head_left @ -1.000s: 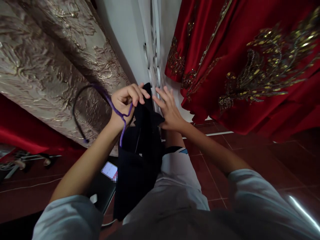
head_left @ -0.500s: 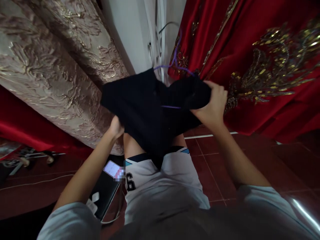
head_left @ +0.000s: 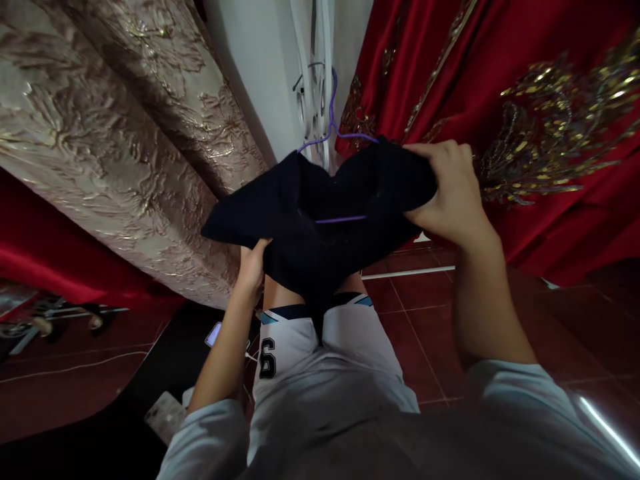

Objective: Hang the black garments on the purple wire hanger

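A dark navy top (head_left: 280,213) hangs on a purple wire hanger (head_left: 331,113) in front of my lap. The hanger's hook points away from me, and its lower bar shows through the open neckline. My left hand (head_left: 253,263) pinches the garment's near left edge, thumb on top and the other fingers hidden beneath the cloth. At the right shoulder, my right hand (head_left: 445,190) is wrapped round the fabric, fingers over the far side and thumb below.
Textured gold-beige cloth (head_left: 125,153) hangs at left, red fabric with gold sequins (head_left: 545,133) at right. White metal bars (head_left: 315,40) stand ahead. A phone (head_left: 213,335) and a speckled pale object (head_left: 165,415) lie on a black surface (head_left: 125,427) beside my left leg.
The top has spread wider and its neckline has opened more. My left hand has moved right along its edge, my right hand slightly right, and the hanger hook has shifted left.
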Motion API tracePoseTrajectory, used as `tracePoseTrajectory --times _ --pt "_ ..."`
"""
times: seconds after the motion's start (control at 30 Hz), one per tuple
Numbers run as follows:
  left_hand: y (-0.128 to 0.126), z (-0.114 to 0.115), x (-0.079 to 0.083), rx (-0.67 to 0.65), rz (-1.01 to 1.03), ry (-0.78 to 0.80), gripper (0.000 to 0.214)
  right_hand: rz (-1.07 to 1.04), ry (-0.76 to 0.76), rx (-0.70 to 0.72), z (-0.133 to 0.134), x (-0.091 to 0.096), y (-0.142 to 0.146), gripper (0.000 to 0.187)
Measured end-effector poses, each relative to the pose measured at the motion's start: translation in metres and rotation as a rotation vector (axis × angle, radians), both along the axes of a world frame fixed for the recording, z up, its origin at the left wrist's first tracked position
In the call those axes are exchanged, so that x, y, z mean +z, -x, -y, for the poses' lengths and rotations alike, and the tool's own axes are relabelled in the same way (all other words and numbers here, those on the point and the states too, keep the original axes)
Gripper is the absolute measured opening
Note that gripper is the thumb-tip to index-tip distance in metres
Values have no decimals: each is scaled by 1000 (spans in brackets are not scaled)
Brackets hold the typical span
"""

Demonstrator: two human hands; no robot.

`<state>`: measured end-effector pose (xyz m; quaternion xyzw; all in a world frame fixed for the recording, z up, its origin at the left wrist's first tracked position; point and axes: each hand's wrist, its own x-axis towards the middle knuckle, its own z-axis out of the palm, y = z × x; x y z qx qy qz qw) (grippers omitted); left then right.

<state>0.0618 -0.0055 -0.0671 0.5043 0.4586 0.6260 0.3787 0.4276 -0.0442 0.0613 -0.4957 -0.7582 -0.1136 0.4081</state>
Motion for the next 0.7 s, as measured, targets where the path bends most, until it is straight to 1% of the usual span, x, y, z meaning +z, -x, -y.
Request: tracePoseTrajectory --times 0.07,0.13,0.2,0.23,0.27,0.3,0.37,0.4,0.43,0.47,0.5,0.57,0.63,0.7 --pt "-4 12 -9 30 66 84 51 18 12 63 8 -2 1 82" --pt "-11 26 -18 48 138 189 52 -54 -28 96 12 -16 14 82" --pt "-19 40 -23 81 220 248 53 -280 -107 59 9 -43 40 67" --pt "-24 47 -24 109 269 261 54 -444 -153 22 6 -61 57 58" --pt "-27 53 -25 138 317 267 55 -608 -164 -9 2 -82 76 49" --pt "-30 58 -24 162 356 273 57 -733 -97 -1 -1 -105 94 42" --pt "-33 66 -22 175 388 290 59 -925 181 103 -4 -148 127 30" --pt "-32 69 -21 174 379 296 59 -988 324 144 -4 -166 140 27" --pt "-32 72 -20 171 360 298 60 -1051 419 154 -2 -181 149 27" --pt "-31 74 -20 173 342 299 60 -1103 492 154 0 -190 155 29" --pt "-30 76 -20 177 327 302 61 -1137 540 145 3 -196 157 32" --pt "-31 78 -23 180 300 297 62 -1136 601 118 6 -196 152 39" --pt "-35 80 -28 155 239 248 66 -1043 665 73 5 -188 143 49" --pt "-40 81 -35 112 137 167 67 -917 743 -12 0 -183 135 55"
